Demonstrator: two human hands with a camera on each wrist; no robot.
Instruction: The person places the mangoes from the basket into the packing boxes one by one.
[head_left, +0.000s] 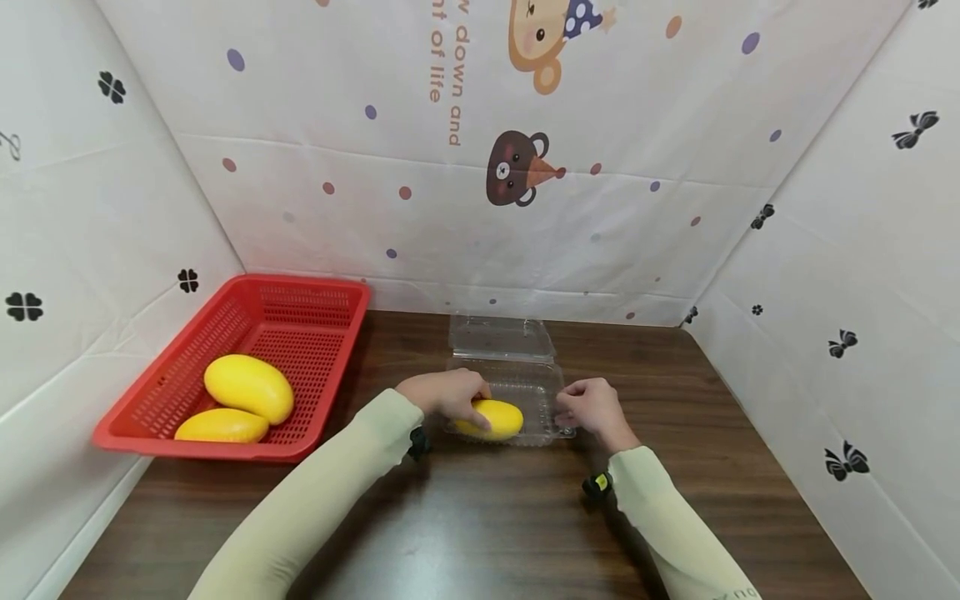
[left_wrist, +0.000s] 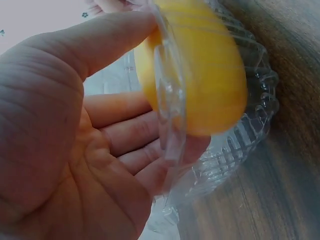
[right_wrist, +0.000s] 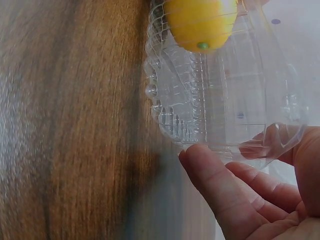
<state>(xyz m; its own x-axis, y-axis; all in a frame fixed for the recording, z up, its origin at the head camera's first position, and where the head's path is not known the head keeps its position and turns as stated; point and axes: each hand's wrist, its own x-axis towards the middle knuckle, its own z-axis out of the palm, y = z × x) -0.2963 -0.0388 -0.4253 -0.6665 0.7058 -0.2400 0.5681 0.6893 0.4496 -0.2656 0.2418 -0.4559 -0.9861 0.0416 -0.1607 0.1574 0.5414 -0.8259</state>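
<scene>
One yellow fruit [head_left: 501, 419] lies inside the clear box [head_left: 542, 400], whose lid [head_left: 498, 337] stands open. The left hand [head_left: 450, 393] curls thumb and fingers around this fruit; the right hand [head_left: 594, 408] pinches the box's edge. Two other fruits [head_left: 249, 387] remain in the red basket [head_left: 341, 367]. The brown wooden table [head_left: 465, 533] meets white printed sheets [head_left: 420, 83].

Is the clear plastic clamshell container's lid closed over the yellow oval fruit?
No, the clear plastic lid stands open on the far side of the container, beyond the yellow oval fruit.
</scene>
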